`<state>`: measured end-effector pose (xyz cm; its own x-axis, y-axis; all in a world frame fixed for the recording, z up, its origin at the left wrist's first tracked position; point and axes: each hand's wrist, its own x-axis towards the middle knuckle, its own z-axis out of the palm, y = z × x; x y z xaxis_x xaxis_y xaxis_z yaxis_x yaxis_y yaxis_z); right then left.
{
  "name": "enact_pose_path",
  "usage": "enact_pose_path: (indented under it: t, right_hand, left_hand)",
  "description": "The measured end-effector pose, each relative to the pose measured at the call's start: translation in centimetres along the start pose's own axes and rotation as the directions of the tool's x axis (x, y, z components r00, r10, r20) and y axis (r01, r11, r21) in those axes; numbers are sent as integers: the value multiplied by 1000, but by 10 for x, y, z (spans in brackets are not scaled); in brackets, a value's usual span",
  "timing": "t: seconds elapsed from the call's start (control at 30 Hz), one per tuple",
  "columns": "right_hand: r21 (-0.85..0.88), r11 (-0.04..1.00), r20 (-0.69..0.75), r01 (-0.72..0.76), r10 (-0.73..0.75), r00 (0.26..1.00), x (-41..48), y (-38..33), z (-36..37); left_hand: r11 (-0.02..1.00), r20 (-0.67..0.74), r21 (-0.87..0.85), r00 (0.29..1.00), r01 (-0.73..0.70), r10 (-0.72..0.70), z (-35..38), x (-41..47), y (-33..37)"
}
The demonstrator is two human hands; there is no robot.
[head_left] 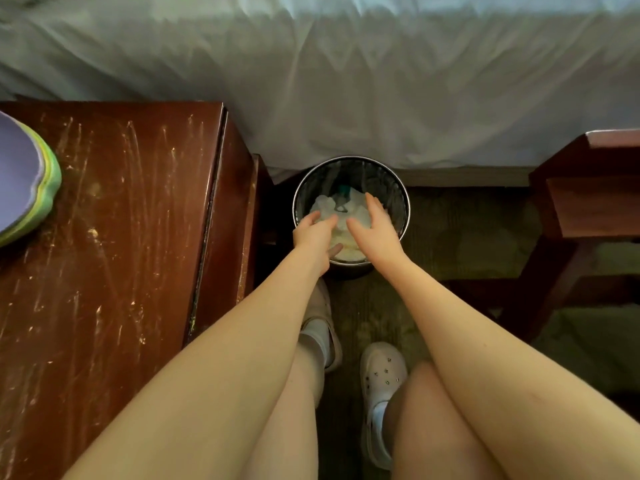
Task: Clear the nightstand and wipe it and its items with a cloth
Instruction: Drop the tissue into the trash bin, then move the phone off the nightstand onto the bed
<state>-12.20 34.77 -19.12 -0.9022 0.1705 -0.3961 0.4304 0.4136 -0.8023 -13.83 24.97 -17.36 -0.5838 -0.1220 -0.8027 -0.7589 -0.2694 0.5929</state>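
Hovering over bin (388, 181): left hand (313, 233), right hand (375, 230) spread, fingers straight, gripping nothing.

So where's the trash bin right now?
In the head view, the trash bin stands on the floor at centre, just right of the nightstand and in front of the bed.

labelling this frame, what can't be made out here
Head view:
Waste bin contents: partly hidden by left hand and right hand; pale crumpled stuff too blurred to name.
Purple and green stack on the nightstand: cut off by the left edge.
Wooden furniture: cut off by the right edge.
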Motion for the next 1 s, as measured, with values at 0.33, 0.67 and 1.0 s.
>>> enact_pose_path:
  t: [0.33, 0.67, 1.0]
  right_hand:
    - [111, 993, -37, -35, 40, 999, -33, -26, -9]
    - [212, 958, -49, 193, -187, 981, -125, -100, -5]
    - [247, 898, 2, 363, -375, 927, -223, -149, 32]
  left_hand:
    - [1000, 50, 30, 999, -3, 1, -8, -37, 17]
    - [948, 179, 253, 973, -190, 148, -67, -145, 59]
    - [903, 184, 273, 939, -333, 290, -167, -240, 70]
